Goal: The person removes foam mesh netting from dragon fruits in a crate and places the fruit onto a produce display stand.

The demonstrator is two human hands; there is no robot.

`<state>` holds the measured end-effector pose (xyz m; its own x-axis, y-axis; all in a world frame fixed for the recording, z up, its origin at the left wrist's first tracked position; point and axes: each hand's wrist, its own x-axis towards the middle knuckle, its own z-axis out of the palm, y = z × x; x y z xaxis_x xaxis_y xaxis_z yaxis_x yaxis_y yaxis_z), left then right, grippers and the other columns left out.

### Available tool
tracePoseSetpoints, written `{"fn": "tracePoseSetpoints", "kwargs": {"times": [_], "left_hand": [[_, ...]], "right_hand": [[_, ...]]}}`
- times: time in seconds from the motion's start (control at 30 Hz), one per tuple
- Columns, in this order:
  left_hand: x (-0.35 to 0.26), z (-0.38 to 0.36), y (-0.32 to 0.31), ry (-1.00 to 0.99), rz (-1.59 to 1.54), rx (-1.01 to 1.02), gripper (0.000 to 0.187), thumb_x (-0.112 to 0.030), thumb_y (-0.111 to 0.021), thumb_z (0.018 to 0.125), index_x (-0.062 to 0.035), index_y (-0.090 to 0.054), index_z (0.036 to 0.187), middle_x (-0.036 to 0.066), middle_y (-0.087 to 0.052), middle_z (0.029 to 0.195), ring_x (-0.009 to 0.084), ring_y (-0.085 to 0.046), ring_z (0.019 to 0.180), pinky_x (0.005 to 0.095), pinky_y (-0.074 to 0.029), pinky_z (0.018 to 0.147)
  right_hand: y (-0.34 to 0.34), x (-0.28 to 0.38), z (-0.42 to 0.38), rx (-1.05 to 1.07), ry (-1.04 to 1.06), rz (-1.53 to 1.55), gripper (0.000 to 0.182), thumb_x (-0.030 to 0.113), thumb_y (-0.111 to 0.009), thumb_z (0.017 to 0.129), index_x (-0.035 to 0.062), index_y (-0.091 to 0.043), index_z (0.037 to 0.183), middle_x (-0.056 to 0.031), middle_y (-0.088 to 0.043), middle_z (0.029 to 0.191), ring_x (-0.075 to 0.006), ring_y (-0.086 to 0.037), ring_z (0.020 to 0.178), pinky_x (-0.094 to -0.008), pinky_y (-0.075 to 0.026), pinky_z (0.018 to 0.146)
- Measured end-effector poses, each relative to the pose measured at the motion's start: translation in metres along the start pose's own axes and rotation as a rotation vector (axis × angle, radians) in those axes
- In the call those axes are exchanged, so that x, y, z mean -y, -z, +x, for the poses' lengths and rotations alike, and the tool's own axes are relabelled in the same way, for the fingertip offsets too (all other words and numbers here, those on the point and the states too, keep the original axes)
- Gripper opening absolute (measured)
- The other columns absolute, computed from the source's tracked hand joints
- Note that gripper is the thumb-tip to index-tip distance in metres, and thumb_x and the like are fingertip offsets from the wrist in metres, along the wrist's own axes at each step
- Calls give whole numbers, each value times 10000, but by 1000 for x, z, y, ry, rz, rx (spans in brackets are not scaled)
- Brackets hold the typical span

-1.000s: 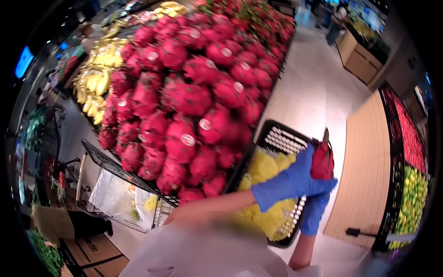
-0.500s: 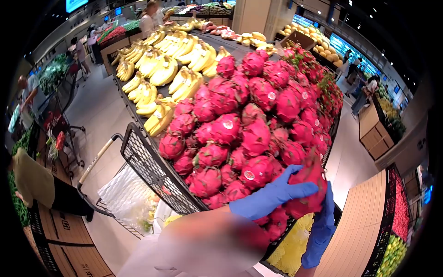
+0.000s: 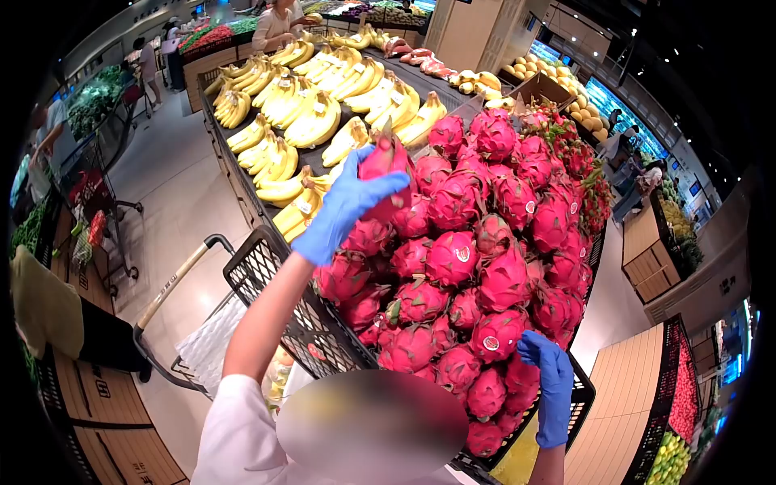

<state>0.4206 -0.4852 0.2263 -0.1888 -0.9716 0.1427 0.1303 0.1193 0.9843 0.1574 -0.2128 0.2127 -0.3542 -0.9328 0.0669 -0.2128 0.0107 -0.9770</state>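
Observation:
My left hand [image 3: 343,208], in a blue glove, grips a dragon fruit [image 3: 386,168] with its thumb across the front. It is above the left side of the heap, where the fruit meets the bananas [image 3: 314,121]. At the front right corner, my right hand [image 3: 551,386], also gloved in blue, is beside the piled dragon fruits [image 3: 451,257]. Its fingers are curled in, and no fruit shows in them. Several fruits in the heap carry small round stickers. A blurred oval covers the lower middle of the view.
A shopping cart [image 3: 174,283] with white foam netting stands against the stand's left side. Black crate walls [image 3: 291,303] edge the heap, and yellow netting [image 3: 517,461] lies below my right hand. A wooden counter [image 3: 626,388] stands right. Other people are at the left and back.
My left hand has carried a dragon fruit from the front right corner up and left across the heap. My right hand no longer touches that fruit and has shifted slightly left.

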Motion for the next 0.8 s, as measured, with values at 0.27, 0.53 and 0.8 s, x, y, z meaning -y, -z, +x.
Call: {"fn": "tracePoseSetpoints", "kwargs": {"times": [0.27, 0.53, 0.8], "left_hand": [[76, 110, -8, -271, 677, -33, 847, -485, -733, 612, -41, -408, 1256, 203, -524, 1151, 321, -516, 1055, 371, -407, 900], [85, 113, 12, -94, 337, 167, 836, -468, -711, 691, -63, -326, 1312, 173, -446, 1242, 248, -420, 1149, 327, -336, 967], [58, 101, -1, -70, 133, 201, 863, -374, -759, 666, -6, -301, 1298, 165, -457, 1229, 216, -468, 1107, 310, -380, 936]], "right_hand": [[-17, 11, 8, -87, -25, -9, 276, 169, -453, 921, -23, -579, 1074, -92, -625, 950, -139, -587, 876, -257, -456, 820], [-12, -4, 13, -114, -49, -61, 346, 237, -418, 929, -43, -595, 1029, -96, -633, 894, -143, -588, 804, -261, -457, 769], [-10, -9, 21, -109, -60, 41, 296, 180, -439, 916, -49, -600, 1010, -100, -634, 869, -141, -590, 787, -254, -464, 759]]}}
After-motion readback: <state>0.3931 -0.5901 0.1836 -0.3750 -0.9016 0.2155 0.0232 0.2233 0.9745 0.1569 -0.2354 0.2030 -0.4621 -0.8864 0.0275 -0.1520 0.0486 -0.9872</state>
